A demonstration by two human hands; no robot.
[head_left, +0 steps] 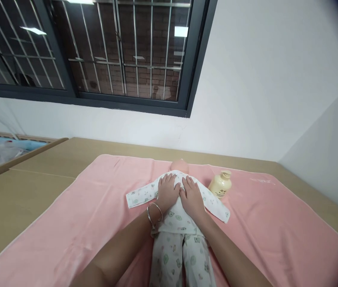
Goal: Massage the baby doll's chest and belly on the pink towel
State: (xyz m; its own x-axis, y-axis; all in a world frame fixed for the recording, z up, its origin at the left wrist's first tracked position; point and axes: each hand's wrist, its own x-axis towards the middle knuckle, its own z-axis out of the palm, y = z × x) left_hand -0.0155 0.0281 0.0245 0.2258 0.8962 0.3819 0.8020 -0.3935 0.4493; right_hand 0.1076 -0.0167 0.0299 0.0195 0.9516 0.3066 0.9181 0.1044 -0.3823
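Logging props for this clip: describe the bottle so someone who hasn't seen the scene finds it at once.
On the pink blanket covering the wooden table, look just past the doll to the side of the person's right hand. The bottle stands upright beyond the doll's outstretched sleeve, apart from it: small, pale yellow, capped, the only hard item there.

A barred dark-framed window (121, 52) (ceiling lights mirrored in it) sits in a white wall (261, 79).
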